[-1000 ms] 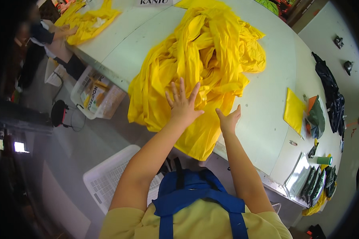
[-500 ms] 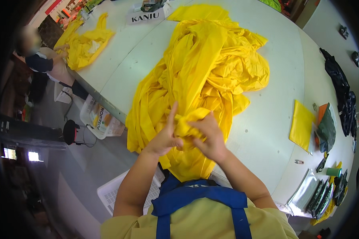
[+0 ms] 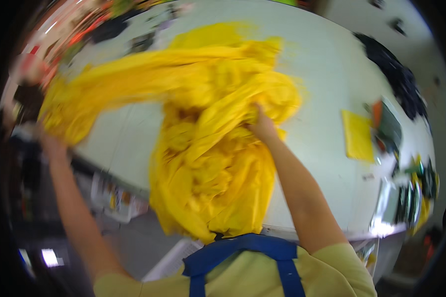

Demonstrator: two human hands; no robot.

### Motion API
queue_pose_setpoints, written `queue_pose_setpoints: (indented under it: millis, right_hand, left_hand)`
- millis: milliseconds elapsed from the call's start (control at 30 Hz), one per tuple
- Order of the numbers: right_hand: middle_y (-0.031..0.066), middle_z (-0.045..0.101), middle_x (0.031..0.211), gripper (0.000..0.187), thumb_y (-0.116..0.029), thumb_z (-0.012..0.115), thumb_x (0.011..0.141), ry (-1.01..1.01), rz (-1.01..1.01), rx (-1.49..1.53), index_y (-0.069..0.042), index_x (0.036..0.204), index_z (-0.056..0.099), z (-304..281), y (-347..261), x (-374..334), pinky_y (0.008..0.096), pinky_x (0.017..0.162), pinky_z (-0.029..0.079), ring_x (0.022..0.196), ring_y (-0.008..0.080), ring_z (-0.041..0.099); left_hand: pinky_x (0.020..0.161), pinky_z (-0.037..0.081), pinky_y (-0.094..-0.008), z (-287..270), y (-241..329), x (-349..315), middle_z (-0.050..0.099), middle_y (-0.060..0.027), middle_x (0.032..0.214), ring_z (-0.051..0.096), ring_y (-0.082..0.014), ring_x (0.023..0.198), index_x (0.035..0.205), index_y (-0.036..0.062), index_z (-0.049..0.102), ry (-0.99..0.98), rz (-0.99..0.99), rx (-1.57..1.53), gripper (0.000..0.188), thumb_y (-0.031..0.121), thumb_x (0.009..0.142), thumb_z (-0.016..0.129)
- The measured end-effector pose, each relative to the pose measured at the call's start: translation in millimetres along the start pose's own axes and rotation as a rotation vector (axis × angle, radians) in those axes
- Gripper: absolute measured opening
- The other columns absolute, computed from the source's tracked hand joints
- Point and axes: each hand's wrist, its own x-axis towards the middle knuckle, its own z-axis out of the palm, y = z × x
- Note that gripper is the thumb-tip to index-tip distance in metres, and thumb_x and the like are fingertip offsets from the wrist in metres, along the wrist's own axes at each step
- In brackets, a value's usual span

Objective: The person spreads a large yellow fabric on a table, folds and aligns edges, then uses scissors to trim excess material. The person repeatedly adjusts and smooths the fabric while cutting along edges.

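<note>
A big crumpled heap of thin yellow cloth (image 3: 213, 173) lies on the pale table (image 3: 322, 173) and hangs over its near edge toward me. From the far part of the heap, a long band of the same cloth stretches to the left. My left hand (image 3: 53, 143) is reached out far left at the end of this band, blurred, its fingers closed on the cloth as far as I can make out. On the right side of the heap, my right hand (image 3: 263, 124) grips a fold of the cloth, its fingertips partly hidden in it.
To the right lie a flat yellow packet (image 3: 358, 136), a dark green and orange pouch (image 3: 387, 128) and clear-wrapped dark packs (image 3: 404, 200). Black cloth (image 3: 391, 74) lies beyond them. A white basket (image 3: 116, 198) stands below the table's left edge. Another person (image 3: 29, 69) is at the far left, blurred.
My hands, close together over the near part of the heap before, are now wide apart. The left has swung far left, and a band of cloth now stretches that way. My view has shifted.
</note>
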Motion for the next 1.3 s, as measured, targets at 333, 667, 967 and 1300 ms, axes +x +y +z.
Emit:
queue_pose_setpoints:
  millis: [333,667,967,1300]
  right_hand:
    - [0.0108,0.062,0.091,0.037,-0.013,0.069,0.074,0.033,-0.592,0.258,-0.010,0.106,0.053,-65,-19,-210,0.0374,0.072,0.048,0.085,0.0317,0.061]
    - [0.0075,0.063,0.084,0.046,-0.014,0.072,0.075,-0.640,-0.125,0.335,-0.008,0.116,0.052,-113,-17,-292,0.0290,0.067,0.047,0.072,0.0173,0.060]
    - [0.0219,0.040,0.136,0.117,-0.035,0.088,0.054,-0.019,-0.459,-0.026,-0.002,0.143,0.018,-103,11,-194,0.0364,0.101,0.036,0.127,0.0311,0.038]
    - [0.0123,0.059,0.116,0.049,-0.012,0.060,0.080,-0.250,-0.143,0.978,0.001,0.126,0.049,-141,53,-293,0.0331,0.087,0.049,0.103,0.0229,0.059]
  left_hand:
    - [0.106,0.030,-0.0413,22,-244,-90,0.038,-0.0173,0.140,0.037,-0.0318,0.128,0.141,0.0058,0.030,-0.163,0.273,1.261,0.070,0.027,0.085,0.065]
    - [0.080,0.045,-0.0258,207,-283,-274,0.057,-0.0077,0.109,0.056,-0.0155,0.093,0.124,0.0010,0.043,-0.654,-0.301,0.591,0.045,0.000,0.081,0.057]
    - [0.064,0.047,-0.0346,214,-189,-353,0.058,-0.0137,0.079,0.057,-0.0274,0.070,0.091,0.0035,0.057,-1.707,-0.051,0.417,0.015,0.008,0.076,0.056]
    - [0.085,0.046,-0.0290,92,-165,-277,0.057,-0.0082,0.113,0.056,-0.0150,0.093,0.128,0.0044,0.048,-0.928,-0.491,0.416,0.044,0.006,0.085,0.057]
